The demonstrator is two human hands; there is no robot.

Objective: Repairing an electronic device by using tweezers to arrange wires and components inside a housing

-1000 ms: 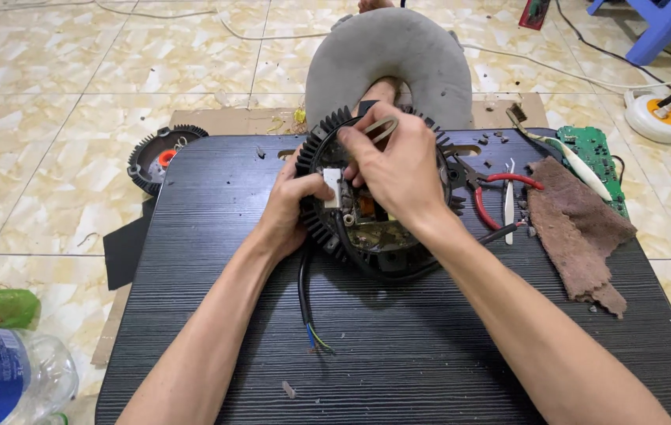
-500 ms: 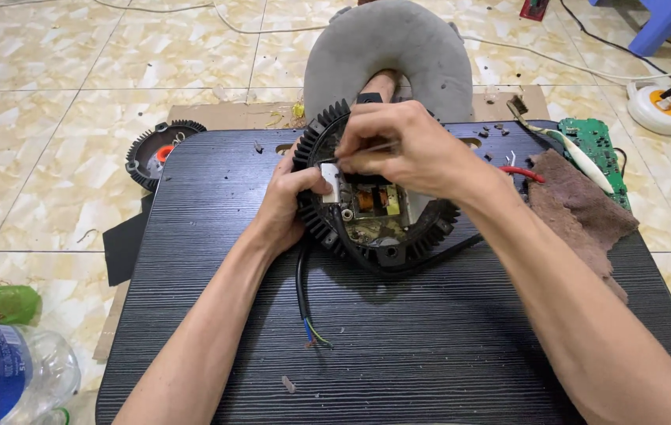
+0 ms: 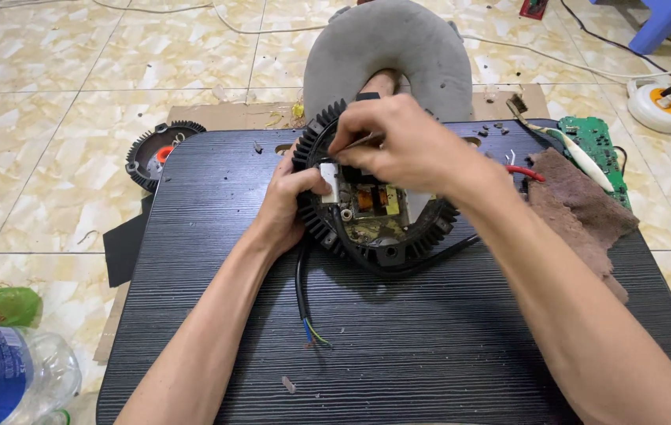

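A round black finned housing [image 3: 327, 228] with a circuit board [image 3: 373, 206] inside lies on the dark ribbed table [image 3: 398, 346]. My left hand [image 3: 288, 201] grips its left rim, thumb on a white part. My right hand [image 3: 406, 145] hovers over the housing's top and pinches a thin metal tool [image 3: 355, 143] pointing left into it. A black cable [image 3: 301, 291] with bared coloured wire ends runs from the housing toward me.
A brown rag [image 3: 579, 212] and a green circuit board [image 3: 595, 145] lie at the table's right. A second finned black cap [image 3: 154, 153] sits on the floor at left, a grey cushion [image 3: 386, 55] behind the table, a plastic bottle [image 3: 5, 378] at the lower left.
My right hand has moved up and left across the housing, uncovering the board inside. My left hand has stayed on the left rim.
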